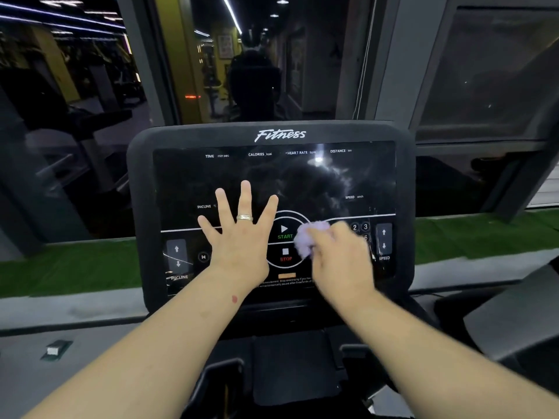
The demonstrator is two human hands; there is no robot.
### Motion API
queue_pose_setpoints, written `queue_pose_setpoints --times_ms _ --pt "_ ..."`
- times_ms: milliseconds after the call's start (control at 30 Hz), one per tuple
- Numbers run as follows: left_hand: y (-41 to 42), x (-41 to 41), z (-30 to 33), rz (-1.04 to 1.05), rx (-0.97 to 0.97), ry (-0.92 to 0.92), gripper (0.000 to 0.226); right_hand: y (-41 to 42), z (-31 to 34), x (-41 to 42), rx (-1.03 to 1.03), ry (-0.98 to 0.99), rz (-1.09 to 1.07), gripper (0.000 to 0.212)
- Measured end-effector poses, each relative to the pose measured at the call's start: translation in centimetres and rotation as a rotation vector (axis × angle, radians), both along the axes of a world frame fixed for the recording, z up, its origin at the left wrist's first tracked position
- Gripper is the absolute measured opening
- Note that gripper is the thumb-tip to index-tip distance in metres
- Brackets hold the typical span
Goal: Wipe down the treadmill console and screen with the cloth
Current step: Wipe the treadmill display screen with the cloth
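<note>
— Head view first: what writing can you read on the console (137, 189)?

— "Fitness" in white script on the top bezel. Along the top of the screen (272, 179): TIME min:sec, CALORIES kcal, HEART RATE bpm, DISTANCE km. Lower down, INCLINE at the left and SPEED km/h at the right.

— And the control strip?

— START in green under a play triangle, STOP in red under a white square, both inside a ring. INCLINE arrows (177, 256) sit at the left edge, SPEED arrows (384, 239) at the right. Number keys 2, 3 and part of a 6 show by the right hand. Small warning print runs along the bottom, too fine to read fully.

— Where is the cloth (310, 238)?

— Pale lilac, bunched, pressed on the panel just right of the START/STOP ring.

— The hands?

— Right hand (340, 255) has its fingers curled round the cloth, gripping it; it is blurred. Left hand (239, 234) lies flat on the glass, fingers spread and straight, holding nothing, with a ring (244, 218) on one finger.

— Any containers?

— Dark recessed trays (290, 367) below the console; I cannot tell what they hold.
</note>
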State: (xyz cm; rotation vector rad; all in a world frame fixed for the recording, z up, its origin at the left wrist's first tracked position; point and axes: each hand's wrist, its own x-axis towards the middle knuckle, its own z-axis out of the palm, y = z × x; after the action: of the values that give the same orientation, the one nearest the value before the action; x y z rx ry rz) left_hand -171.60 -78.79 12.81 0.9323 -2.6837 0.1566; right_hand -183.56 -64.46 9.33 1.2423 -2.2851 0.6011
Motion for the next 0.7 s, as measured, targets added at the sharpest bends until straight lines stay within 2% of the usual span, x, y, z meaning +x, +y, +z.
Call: queue_pose_setpoints --times_ms 67,133,200,267,300,333,400,467,533,633,700 --pt "0.3 -0.4 0.1 -0.037 -0.015 -0.023 0.127 0.7 -1.8 1.5 0.172 0.060 0.202 0.025" --pt "0.4 -0.8 0.0 -0.070 -0.048 -0.053 0.129 1.8 -0.6 -0.6 0.254 0.165 0.325 0.028" --pt "0.3 -1.1 -0.2 -0.057 -0.064 -0.069 0.133 1.9 1.7 -3.4 0.177 0.178 0.233 0.032" --pt "0.3 -1.3 -0.4 -0.040 -0.067 -0.070 0.136 1.8 2.2 -4.4 -0.029 0.067 0.078 0.037" --pt "0.4 -1.3 -0.4 -0.036 -0.070 -0.069 0.136 1.7 1.2 -3.9 -0.056 0.049 0.041 0.035" --pt "0.6 -1.3 -0.4 -0.032 -0.073 -0.072 0.136 1.6 0.0 -2.7 -0.026 0.054 0.069 0.031" --pt "0.7 -1.2 -0.4 -0.031 -0.071 -0.083 0.134 2.4 -2.1 -0.9 0.140 0.131 0.277 0.025" --pt "0.7 -1.2 -0.5 -0.031 -0.062 -0.085 0.134 3.2 -1.1 -2.6 0.243 0.255 0.416 0.028" --pt "0.7 -1.3 -0.5 -0.025 -0.063 -0.086 0.137 3.0 1.4 -5.4 0.164 0.279 0.321 0.032" --pt "1.2 -1.6 -0.3 -0.016 -0.050 -0.098 0.133 2.4 1.6 -5.4 -0.073 0.117 0.099 0.036" --pt "1.5 -1.6 -0.1 -0.006 -0.041 -0.107 0.129 2.3 -0.8 -2.9 0.022 0.100 0.195 0.026"
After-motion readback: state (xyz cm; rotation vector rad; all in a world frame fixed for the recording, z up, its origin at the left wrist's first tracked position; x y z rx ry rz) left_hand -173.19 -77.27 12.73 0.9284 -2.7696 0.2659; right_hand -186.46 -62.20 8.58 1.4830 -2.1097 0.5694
